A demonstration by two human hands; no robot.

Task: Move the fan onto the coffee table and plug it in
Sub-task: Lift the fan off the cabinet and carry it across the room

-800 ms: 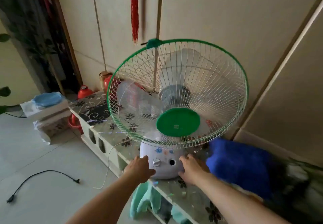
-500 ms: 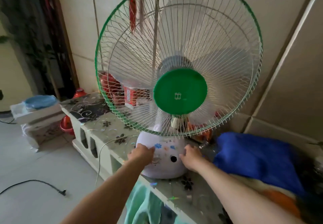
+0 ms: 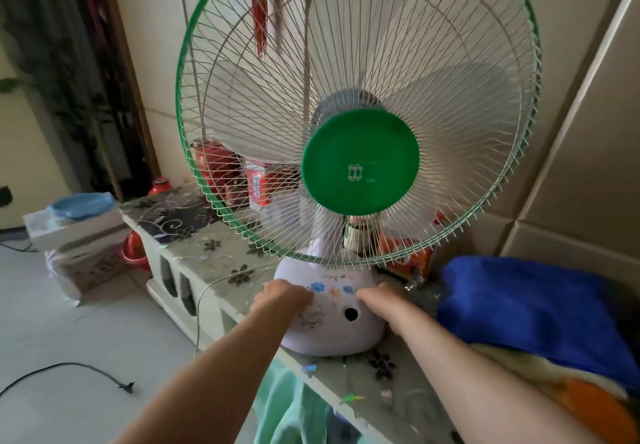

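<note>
A table fan [image 3: 360,166] with a green-rimmed wire cage, green centre cap and white rounded base [image 3: 336,326] stands on a long low cabinet [image 3: 207,246] with a flowered top. My left hand [image 3: 282,298] grips the base's left side and my right hand [image 3: 384,300] grips its right side. The fan's thin white cord [image 3: 201,305] hangs off the cabinet's front edge toward the floor. No coffee table or socket is in view.
Blue folded cloth [image 3: 533,301] lies right of the fan. Red tins [image 3: 216,166] and packets stand behind it. A teal cloth [image 3: 291,405] hangs below the cabinet's front. A black cable [image 3: 69,369] lies on the floor; white boxes with a blue bowl [image 3: 81,204] sit at left.
The fan's head has tilted up from facing down to upright. Both hands have closed onto the sides of the base, and the view has drawn closer.
</note>
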